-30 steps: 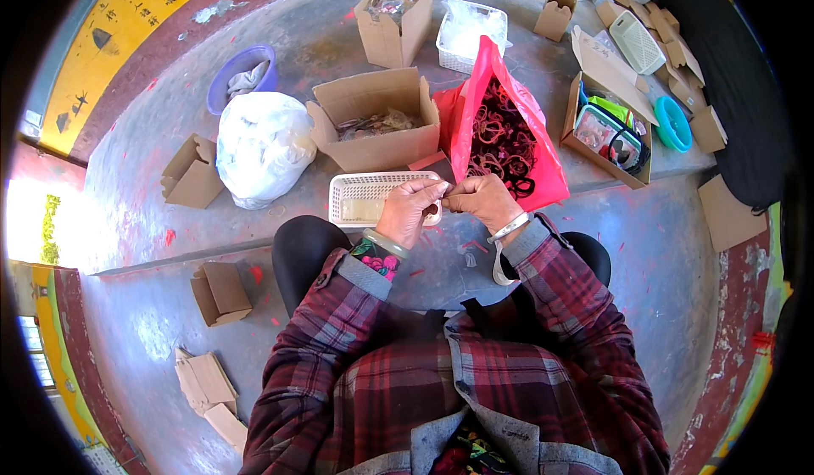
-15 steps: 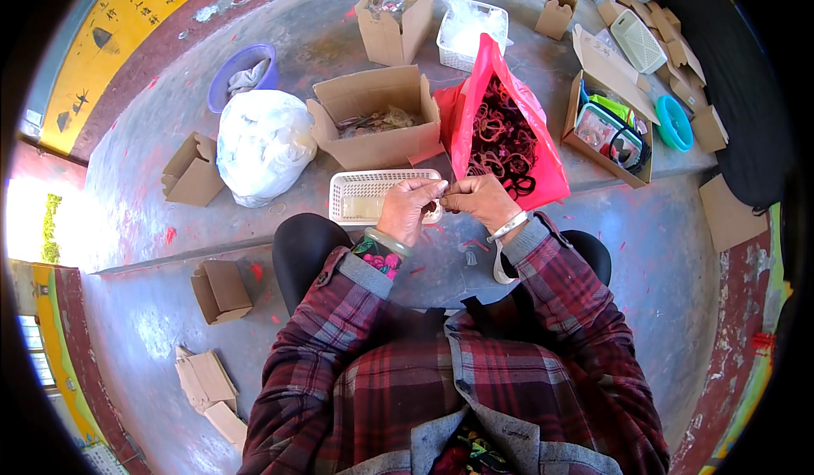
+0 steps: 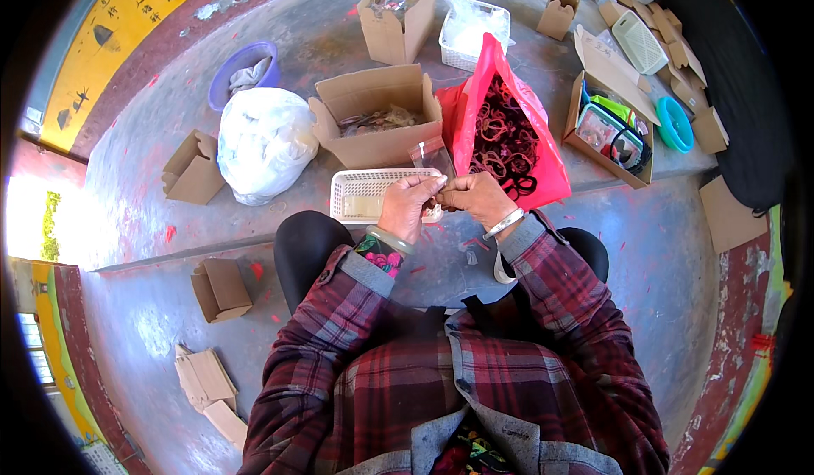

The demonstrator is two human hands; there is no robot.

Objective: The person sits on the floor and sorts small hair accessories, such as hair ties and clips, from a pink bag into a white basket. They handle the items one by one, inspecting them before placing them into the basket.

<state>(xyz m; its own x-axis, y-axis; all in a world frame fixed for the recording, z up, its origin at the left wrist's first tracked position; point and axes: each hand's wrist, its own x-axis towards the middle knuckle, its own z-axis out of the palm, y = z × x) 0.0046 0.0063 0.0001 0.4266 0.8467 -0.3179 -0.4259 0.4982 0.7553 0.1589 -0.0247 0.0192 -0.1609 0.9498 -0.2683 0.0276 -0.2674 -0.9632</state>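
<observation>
A small clear plastic bag [image 3: 433,158] stands up from between my fingertips, over the right end of a cream slotted basket [image 3: 346,195]. My left hand [image 3: 404,207] is closed in a pinch on the bag's lower edge. Closed in the same way, my right hand [image 3: 480,198] meets it fingertip to fingertip. Whether anything is inside the bag is too small to tell. Just beyond my right hand, a pink plastic bag [image 3: 553,168] gapes around a heap of dark and pinkish hair ties [image 3: 502,140].
Behind the basket sits an open cardboard box [image 3: 381,148] of small packets. A stuffed white plastic bag [image 3: 263,146] and a purple basin [image 3: 242,72] are at left. To the right are a filled carton [image 3: 608,127] and a turquoise basin [image 3: 674,125]. A low step edge crosses the floor.
The small clear bag now shows upright above my fingertips; before, it was barely visible there. My hands have stayed in nearly the same place.
</observation>
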